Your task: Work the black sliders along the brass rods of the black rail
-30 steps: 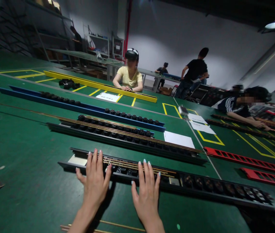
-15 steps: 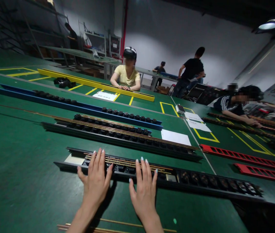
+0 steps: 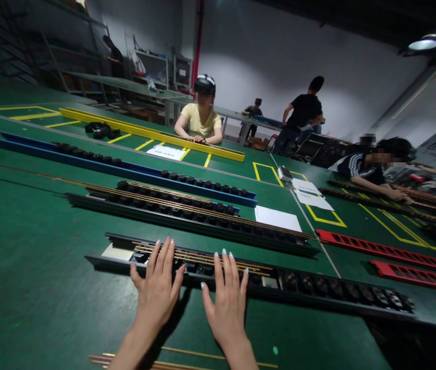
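Thin, straight brass-coloured rods (image 3: 248, 268) are laid lengthwise in the long black channel (image 3: 329, 304) on the smooth green table (image 3: 56, 308). Across them, the left hand (image 3: 156, 295) and right hand (image 3: 226, 306) are placed palm-down, fingers spread.

A pale wall (image 3: 256, 61) closes off the room, with a red pipe (image 3: 199, 46) running up it and a bright lamp (image 3: 424, 43) under the dark ceiling (image 3: 341, 16). The green tabletop (image 3: 29, 257) carries yellow markings (image 3: 254, 172). Behind it are a long table (image 3: 125, 85) and a metal shelf unit (image 3: 150, 64). Racks (image 3: 0, 51), probably metal though the corner is dim, fill the left side.
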